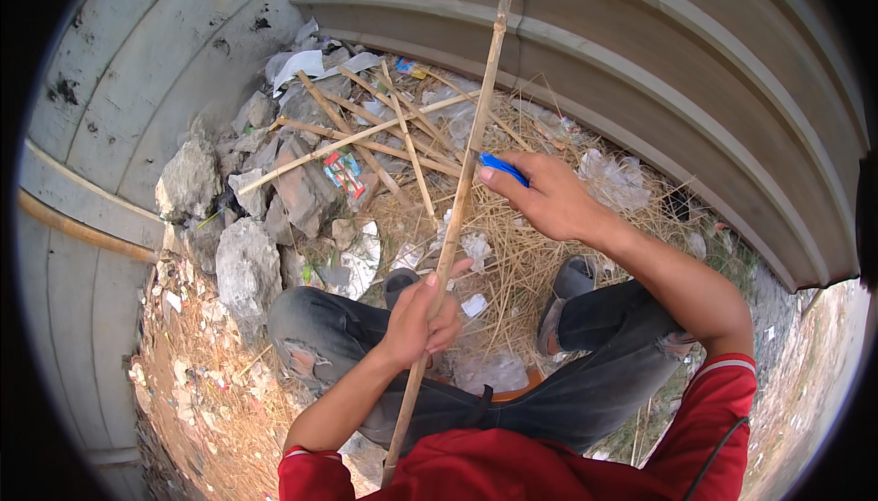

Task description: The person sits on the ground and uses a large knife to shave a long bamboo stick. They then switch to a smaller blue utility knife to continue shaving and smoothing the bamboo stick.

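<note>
My left hand (421,318) grips a long thin bamboo stick (462,181) near its lower part; the stick runs from my lap up toward the corrugated wall. My right hand (544,194) holds a small blue-handled tool (503,168) against the stick about halfway up. I am squatting, with my knees in grey jeans (329,336) and grey shoes (567,277) below the hands. Dry straw (512,254) lies under my feet.
A heap of cut bamboo sticks (366,135), rocks (242,263), plastic scraps and wrappers lies ahead at the corner of grey corrugated walls (640,53). A bamboo rail (82,226) runs along the left wall. Bare dirt with litter spreads on the lower left.
</note>
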Demonstrator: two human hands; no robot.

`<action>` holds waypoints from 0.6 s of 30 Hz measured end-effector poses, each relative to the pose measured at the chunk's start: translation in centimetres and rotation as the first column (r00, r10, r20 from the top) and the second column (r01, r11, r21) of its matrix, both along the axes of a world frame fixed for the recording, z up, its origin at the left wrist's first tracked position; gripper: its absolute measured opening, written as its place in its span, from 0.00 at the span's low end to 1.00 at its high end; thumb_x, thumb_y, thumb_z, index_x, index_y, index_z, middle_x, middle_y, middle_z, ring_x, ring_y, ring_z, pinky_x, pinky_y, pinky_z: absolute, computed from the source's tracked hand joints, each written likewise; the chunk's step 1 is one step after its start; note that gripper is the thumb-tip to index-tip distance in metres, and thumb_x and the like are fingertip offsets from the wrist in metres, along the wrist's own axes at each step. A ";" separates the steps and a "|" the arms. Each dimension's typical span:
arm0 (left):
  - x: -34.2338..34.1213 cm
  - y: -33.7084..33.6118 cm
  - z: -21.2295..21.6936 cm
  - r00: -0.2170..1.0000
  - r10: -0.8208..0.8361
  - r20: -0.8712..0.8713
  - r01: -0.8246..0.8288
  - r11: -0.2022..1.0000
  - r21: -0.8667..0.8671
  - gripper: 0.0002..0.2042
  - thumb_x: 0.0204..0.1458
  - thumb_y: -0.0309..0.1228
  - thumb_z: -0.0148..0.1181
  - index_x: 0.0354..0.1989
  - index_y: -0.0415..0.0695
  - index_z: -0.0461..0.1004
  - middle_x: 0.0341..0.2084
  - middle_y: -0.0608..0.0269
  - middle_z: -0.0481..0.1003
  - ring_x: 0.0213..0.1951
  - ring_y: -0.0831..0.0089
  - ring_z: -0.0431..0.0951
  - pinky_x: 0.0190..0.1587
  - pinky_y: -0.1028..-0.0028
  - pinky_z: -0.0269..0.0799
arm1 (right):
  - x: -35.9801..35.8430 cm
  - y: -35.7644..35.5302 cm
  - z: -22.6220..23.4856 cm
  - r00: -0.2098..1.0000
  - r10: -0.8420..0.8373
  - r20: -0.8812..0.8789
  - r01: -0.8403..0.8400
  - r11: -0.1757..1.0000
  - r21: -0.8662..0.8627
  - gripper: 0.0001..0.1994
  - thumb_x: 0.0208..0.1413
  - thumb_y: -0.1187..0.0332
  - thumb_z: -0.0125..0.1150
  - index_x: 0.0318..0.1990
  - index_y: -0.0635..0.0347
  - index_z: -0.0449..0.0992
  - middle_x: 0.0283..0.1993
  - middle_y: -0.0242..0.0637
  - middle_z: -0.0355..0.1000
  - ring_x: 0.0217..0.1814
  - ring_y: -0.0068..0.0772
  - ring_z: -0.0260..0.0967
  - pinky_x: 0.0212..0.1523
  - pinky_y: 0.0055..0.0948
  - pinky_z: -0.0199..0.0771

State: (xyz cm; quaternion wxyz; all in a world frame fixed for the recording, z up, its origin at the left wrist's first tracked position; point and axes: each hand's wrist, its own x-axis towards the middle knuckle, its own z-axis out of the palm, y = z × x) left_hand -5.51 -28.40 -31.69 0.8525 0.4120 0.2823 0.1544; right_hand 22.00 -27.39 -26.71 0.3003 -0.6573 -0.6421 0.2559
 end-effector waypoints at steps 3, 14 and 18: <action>0.0 0.1 0.2 0.998 0.048 -0.028 -0.049 0.999 -0.017 0.30 0.74 0.51 0.32 0.72 0.40 0.57 0.14 0.74 0.53 0.11 0.82 0.52 0.14 0.78 0.52 | -2.4 -1.9 1.2 0.981 0.141 0.134 -0.136 0.990 -0.043 0.24 0.66 0.47 0.53 0.38 0.64 0.80 0.25 0.53 0.75 0.32 0.62 0.75 0.37 0.53 0.73; -2.1 -0.7 -0.4 0.989 0.010 -0.149 0.007 0.994 0.110 0.27 0.74 0.48 0.32 0.68 0.38 0.63 0.13 0.75 0.51 0.11 0.84 0.50 0.15 0.78 0.50 | -1.3 -0.9 0.3 0.975 0.105 0.195 -0.065 0.978 -0.200 0.26 0.69 0.47 0.50 0.39 0.63 0.82 0.27 0.55 0.77 0.33 0.62 0.77 0.38 0.56 0.76; -1.9 -0.5 -1.6 0.982 0.040 -0.183 -0.013 0.989 0.147 0.26 0.75 0.44 0.34 0.72 0.39 0.61 0.14 0.75 0.51 0.13 0.84 0.51 0.16 0.78 0.49 | -4.4 -3.4 -0.6 0.931 0.286 0.228 -0.233 0.944 -0.231 0.28 0.69 0.45 0.48 0.40 0.63 0.82 0.27 0.57 0.77 0.33 0.63 0.77 0.38 0.56 0.76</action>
